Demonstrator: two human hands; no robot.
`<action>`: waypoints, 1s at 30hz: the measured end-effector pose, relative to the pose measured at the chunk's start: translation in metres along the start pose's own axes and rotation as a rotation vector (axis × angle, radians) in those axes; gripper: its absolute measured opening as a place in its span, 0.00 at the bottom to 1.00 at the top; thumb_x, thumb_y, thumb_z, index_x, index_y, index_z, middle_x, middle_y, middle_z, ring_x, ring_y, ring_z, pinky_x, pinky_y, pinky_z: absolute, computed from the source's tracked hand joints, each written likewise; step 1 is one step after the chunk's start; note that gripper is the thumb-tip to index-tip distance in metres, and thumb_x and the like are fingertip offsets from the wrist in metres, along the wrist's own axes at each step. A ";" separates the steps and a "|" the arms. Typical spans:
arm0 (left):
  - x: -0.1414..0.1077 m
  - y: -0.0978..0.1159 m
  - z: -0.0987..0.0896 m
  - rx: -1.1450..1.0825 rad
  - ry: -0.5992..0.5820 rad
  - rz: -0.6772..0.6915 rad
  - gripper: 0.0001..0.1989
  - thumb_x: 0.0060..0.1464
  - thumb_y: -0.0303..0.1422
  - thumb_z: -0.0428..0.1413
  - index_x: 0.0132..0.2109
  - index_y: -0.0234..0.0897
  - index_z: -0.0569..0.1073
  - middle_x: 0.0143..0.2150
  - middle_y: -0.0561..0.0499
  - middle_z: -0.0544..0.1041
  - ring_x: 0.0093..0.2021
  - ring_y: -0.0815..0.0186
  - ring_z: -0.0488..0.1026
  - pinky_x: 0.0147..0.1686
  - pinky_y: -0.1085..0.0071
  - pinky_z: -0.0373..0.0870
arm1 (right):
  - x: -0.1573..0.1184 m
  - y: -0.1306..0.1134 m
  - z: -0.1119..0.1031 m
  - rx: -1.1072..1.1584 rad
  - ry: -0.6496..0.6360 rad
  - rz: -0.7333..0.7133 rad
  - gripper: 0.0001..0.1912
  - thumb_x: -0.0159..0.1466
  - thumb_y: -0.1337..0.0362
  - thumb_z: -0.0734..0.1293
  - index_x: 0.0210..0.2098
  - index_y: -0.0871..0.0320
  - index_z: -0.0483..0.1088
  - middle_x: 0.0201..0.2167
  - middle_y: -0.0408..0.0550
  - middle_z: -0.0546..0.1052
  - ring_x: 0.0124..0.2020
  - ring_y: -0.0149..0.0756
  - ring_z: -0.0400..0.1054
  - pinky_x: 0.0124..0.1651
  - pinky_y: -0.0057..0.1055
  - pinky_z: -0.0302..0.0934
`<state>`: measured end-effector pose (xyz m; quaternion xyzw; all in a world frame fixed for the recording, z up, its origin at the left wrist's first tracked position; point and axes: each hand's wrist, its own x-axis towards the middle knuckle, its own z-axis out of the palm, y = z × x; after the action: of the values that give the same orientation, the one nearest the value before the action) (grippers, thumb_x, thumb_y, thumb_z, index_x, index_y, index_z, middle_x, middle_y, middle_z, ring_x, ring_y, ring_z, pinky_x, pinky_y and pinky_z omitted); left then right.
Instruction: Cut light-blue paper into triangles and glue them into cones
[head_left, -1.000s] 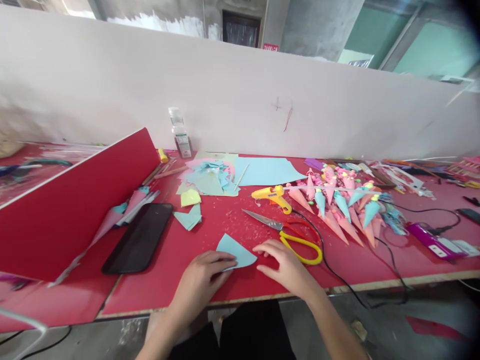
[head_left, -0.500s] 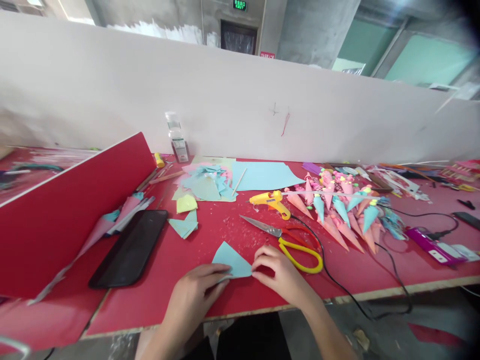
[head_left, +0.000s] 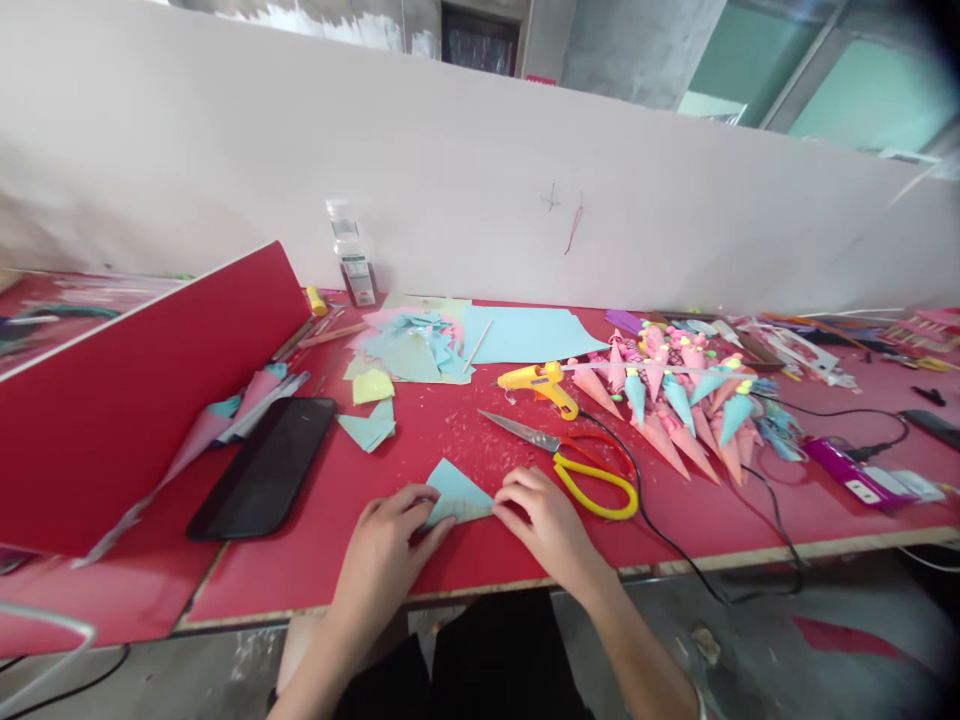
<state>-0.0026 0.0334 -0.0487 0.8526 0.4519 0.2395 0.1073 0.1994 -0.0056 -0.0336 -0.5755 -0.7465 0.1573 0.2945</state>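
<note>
A light-blue piece of paper [head_left: 459,490], roughly triangular with its near edge folded over, lies on the red tabletop [head_left: 480,575] between my hands. My left hand [head_left: 397,525] pinches its left end between thumb and fingers. At the right corner, the fingertips of my right hand [head_left: 536,515] are pinched on the paper too. Just beyond my right hand lie scissors [head_left: 559,450] with red and yellow handles, blades pointing left. A yellow glue gun [head_left: 541,382] rests behind them, a clear glue stick in its back.
Small blue paper pieces [head_left: 369,428] and a yellow pad [head_left: 372,386] lie beyond my left hand. A black phone [head_left: 262,470] is on the left, by a red panel [head_left: 172,380]. Pink and blue paper cones [head_left: 679,405] are heaped right. A bottle [head_left: 352,260] stands at the back.
A strip along the paper's near edge now shows turned up, where before the sheet looked smoother. Both hands stay at its ends. The view has tilted slightly downward.
</note>
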 end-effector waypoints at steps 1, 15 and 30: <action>0.000 -0.001 0.000 -0.005 -0.001 -0.002 0.13 0.55 0.37 0.50 0.27 0.37 0.73 0.39 0.48 0.75 0.34 0.63 0.73 0.37 0.66 0.68 | 0.000 0.000 0.001 0.003 0.008 0.001 0.06 0.62 0.68 0.60 0.30 0.56 0.68 0.32 0.45 0.70 0.35 0.33 0.64 0.39 0.29 0.58; 0.002 0.000 -0.002 -0.069 -0.026 0.006 0.10 0.54 0.35 0.50 0.30 0.38 0.74 0.40 0.48 0.74 0.36 0.64 0.72 0.36 0.70 0.69 | -0.008 0.002 -0.002 0.080 0.098 0.055 0.10 0.57 0.76 0.59 0.32 0.56 0.65 0.32 0.44 0.69 0.36 0.34 0.63 0.41 0.30 0.58; -0.002 0.000 -0.001 -0.011 0.036 -0.009 0.12 0.55 0.39 0.49 0.31 0.37 0.72 0.38 0.47 0.75 0.35 0.64 0.72 0.35 0.72 0.68 | -0.005 -0.004 0.006 -0.110 0.079 0.070 0.04 0.61 0.68 0.61 0.30 0.57 0.66 0.32 0.47 0.70 0.35 0.36 0.62 0.38 0.32 0.58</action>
<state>-0.0038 0.0313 -0.0488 0.8454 0.4565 0.2568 0.1049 0.1936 -0.0111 -0.0376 -0.6223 -0.7213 0.1037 0.2859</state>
